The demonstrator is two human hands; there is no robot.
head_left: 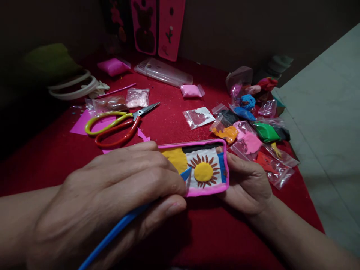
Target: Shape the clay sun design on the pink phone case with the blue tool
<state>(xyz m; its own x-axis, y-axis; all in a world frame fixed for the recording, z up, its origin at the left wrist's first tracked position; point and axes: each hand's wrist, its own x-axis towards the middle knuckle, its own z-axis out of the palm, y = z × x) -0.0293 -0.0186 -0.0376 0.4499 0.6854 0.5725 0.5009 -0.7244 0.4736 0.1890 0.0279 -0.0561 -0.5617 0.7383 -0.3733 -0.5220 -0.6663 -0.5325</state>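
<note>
Pink-rimmed panel (195, 178) is held above the near side of a red tabletop (213, 232), whose right edge slants down beside pale floor tiles (326, 135); dark shadow swallows its left edge. The left hand (112, 180), covering the panel's left end, grips a blue tool (112, 233) whose lower end runs out of frame. The right hand (250, 183) grasps the panel's right end, thumb by the rim, other fingers mostly hidden underneath. Beyond the panel, red surface shows between the scissors (139, 113) and the crowded bags of clay (249, 142), which reach the right edge. The tool's tip points toward a yellow disc (204, 172); whether it touches the panel is hard to tell.
</note>
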